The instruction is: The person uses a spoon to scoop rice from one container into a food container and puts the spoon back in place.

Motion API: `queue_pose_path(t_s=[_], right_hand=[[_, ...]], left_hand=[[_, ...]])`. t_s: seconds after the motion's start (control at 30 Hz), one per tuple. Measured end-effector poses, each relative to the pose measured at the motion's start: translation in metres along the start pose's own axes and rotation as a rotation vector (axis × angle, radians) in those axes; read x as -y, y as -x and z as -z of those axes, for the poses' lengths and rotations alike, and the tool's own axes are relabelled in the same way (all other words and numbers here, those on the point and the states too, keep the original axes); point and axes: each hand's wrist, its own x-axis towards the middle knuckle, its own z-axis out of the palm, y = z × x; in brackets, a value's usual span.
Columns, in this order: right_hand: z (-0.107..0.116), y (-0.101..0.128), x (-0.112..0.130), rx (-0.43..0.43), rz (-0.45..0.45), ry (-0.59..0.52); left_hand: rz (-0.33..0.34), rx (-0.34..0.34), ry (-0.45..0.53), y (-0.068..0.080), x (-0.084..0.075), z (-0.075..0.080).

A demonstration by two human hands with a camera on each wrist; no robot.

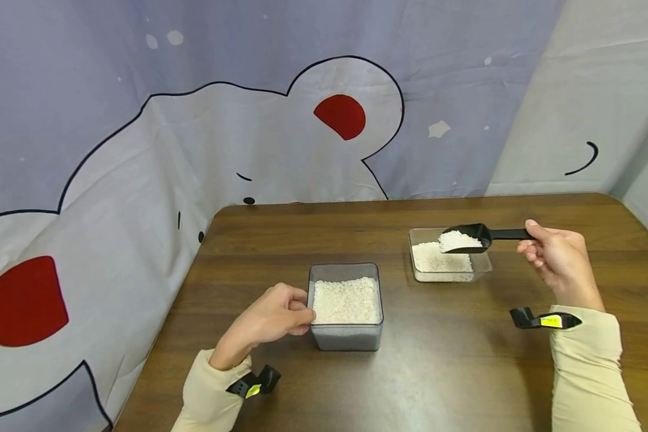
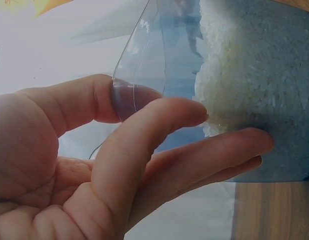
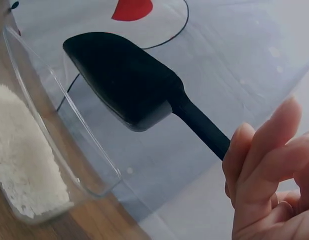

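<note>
My left hand (image 1: 274,318) pinches the near-left rim of a square, smoky see-through container (image 1: 351,339), thumb on one side of the wall and fingers on the other. White rice (image 1: 347,301) fills much of it. In my right hand (image 1: 564,258) is a black scoop (image 1: 510,234), gripped by its handle and loaded with rice. The scoop's bowl hangs over a shallow clear tray (image 1: 440,276), which has a layer of rice of its own. From the right wrist view the underside of the scoop (image 3: 119,75) shows, and its load is hidden.
Both containers stand on a brown wooden table (image 1: 437,372), the tray farther back and to the right. Behind the table's far edge hangs a printed cloth (image 1: 194,150). Each wrist wears a black strap (image 1: 551,320) with a small camera.
</note>
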Motion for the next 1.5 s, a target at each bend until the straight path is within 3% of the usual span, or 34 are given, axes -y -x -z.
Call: queue_pose_path(t_s=[0.17, 0.37, 0.5, 0.73, 0.9, 1.1, 1.2, 1.5], right_hand=[[0.001, 0.001, 0.001, -0.044, 0.026, 0.053], [-0.005, 0.003, 0.001, -0.120, 0.101, 0.193], [-0.009, 0.005, 0.001, -0.170, 0.149, 0.320], [-0.014, 0.007, 0.003, -0.245, 0.225, 0.661], [-0.016, 0.008, 0.005, -0.256, 0.255, 0.745], [-0.018, 0.010, 0.007, -0.250, 0.264, 0.743], [-0.019, 0.010, 0.008, -0.226, 0.244, 0.681], [-0.024, 0.010, 0.008, -0.090, 0.142, 0.265]], left_hand=[[-0.001, -0.001, -0.008, 0.000, -0.001, 0.000], [0.001, -0.001, -0.008, 0.000, 0.000, 0.000], [-0.004, 0.003, -0.016, 0.000, -0.001, -0.001], [-0.009, -0.006, -0.036, 0.000, 0.000, -0.002], [-0.011, -0.006, -0.040, -0.001, 0.001, -0.003], [-0.012, -0.004, -0.042, -0.001, 0.000, -0.002], [-0.009, -0.003, -0.044, -0.001, 0.000, -0.002], [-0.014, -0.007, -0.040, -0.001, 0.000, -0.003]])
